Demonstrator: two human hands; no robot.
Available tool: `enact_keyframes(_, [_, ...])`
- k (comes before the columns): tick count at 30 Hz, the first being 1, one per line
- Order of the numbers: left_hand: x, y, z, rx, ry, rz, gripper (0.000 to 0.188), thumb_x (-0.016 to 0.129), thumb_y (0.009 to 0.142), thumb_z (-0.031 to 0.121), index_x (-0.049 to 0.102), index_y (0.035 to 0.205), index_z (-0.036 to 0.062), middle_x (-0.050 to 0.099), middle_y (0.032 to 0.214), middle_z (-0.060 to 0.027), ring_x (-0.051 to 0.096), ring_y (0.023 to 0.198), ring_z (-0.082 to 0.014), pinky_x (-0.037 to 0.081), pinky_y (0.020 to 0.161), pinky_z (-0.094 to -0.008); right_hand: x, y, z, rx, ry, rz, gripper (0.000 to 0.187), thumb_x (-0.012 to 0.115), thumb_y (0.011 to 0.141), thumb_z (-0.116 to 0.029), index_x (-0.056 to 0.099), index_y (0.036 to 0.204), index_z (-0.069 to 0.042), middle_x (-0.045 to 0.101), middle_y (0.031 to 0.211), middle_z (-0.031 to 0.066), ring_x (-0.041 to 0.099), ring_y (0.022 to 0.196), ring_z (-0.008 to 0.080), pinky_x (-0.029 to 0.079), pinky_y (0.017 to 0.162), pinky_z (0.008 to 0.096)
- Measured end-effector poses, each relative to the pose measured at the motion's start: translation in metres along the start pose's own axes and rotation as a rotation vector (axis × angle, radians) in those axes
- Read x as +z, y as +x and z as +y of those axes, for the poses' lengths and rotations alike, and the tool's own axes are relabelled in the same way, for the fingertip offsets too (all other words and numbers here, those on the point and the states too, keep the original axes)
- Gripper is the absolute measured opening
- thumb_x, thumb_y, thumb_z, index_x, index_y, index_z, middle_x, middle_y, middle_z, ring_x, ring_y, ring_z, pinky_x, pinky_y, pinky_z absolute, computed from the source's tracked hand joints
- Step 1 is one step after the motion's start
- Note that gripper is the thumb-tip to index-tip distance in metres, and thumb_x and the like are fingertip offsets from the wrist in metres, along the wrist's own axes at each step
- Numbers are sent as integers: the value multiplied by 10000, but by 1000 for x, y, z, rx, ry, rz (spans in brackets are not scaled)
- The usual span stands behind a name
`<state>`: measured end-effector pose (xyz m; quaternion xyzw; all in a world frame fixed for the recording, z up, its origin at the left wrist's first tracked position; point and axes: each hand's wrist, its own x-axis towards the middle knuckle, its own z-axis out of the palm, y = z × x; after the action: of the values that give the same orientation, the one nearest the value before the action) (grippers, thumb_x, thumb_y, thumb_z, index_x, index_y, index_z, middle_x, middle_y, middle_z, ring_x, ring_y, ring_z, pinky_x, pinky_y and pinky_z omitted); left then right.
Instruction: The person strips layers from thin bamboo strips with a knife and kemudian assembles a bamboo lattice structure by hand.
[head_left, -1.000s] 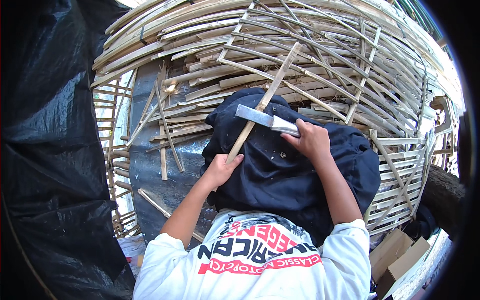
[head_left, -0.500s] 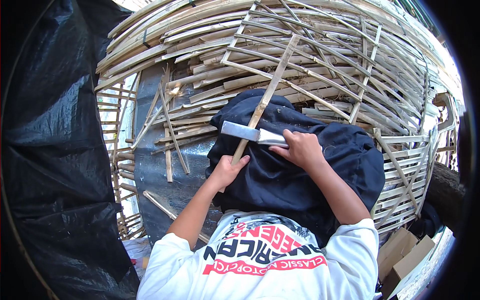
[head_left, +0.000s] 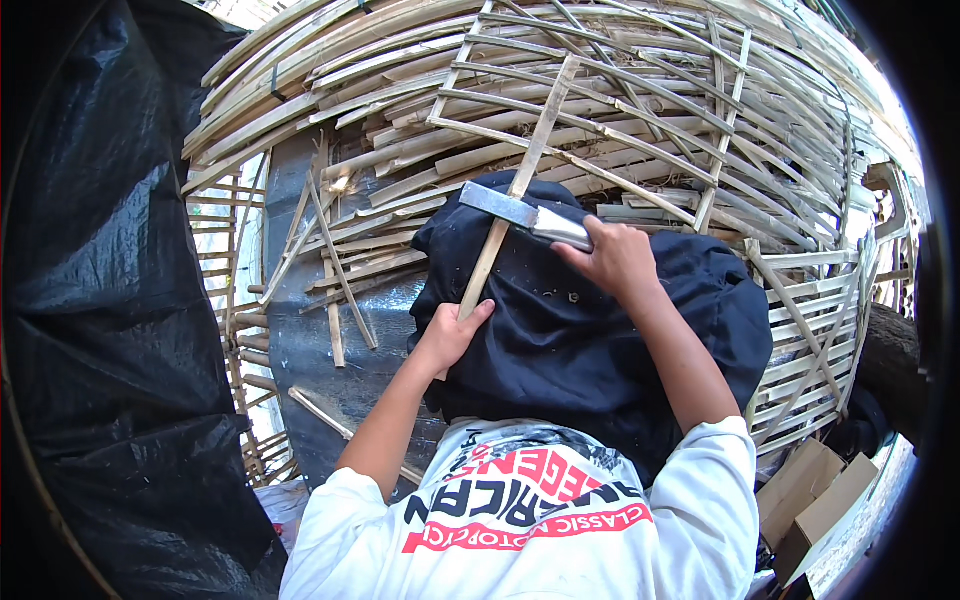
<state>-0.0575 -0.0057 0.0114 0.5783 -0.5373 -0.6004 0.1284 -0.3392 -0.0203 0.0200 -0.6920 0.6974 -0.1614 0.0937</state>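
Note:
My left hand (head_left: pixel 450 335) is closed round the lower end of a flat bamboo strip (head_left: pixel 543 130), which slants up and away from me. In my right hand (head_left: pixel 618 258) is the pale handle of a short knife (head_left: pixel 497 205) with a broad, blunt-ended metal blade. The blade lies crosswise over the strip, a little above its middle, and looks to be touching it. Black cloth (head_left: pixel 560 340) is draped over my lap beneath both hands, with small shavings on it.
Beyond the cloth lies a large stack of split bamboo (head_left: pixel 400 120), with a bamboo lattice frame (head_left: pixel 590 125) on top. Loose strips (head_left: pixel 340 260) rest on a dark sheet at left. A black tarp (head_left: pixel 110 300) hangs far left; cardboard (head_left: pixel 815 490) stands lower right.
My right hand has pushed the knife farther up the strip, away from me, and its blade is tilted more. My left hand keeps its hold near the lower end.

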Motion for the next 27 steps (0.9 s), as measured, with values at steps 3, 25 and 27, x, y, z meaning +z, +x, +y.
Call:
enact_keyframes(3, [3, -5, -5, 75, 67, 57, 539, 595, 925, 434, 477, 544, 70, 376, 521, 84, 341, 518, -30, 293, 462, -263, -10, -12, -17, -128, 17, -73, 551, 649, 761, -608, 569, 715, -65, 625, 625, 157, 647, 613, 339, 512, 551, 425])
enact_keyframes(25, [-3, 10, -1, -49, 2, 19, 587, 593, 916, 469, 452, 525, 54, 377, 505, 62, 353, 517, -46, 302, 464, -272, 3, 5, 18, -87, -41, 80, 550, 691, 710, -613, 565, 699, -78, 617, 599, 125, 645, 568, 295, 517, 528, 379])
enact_keyframes(27, [0, 1, 3, 4, 62, 45, 590, 592, 915, 476, 451, 522, 58, 376, 505, 64, 349, 510, -45, 298, 455, -273, -1, -11, 1, -194, -12, 22, 561, 683, 710, -624, 570, 706, -75, 623, 611, 129, 648, 574, 296, 517, 533, 383])
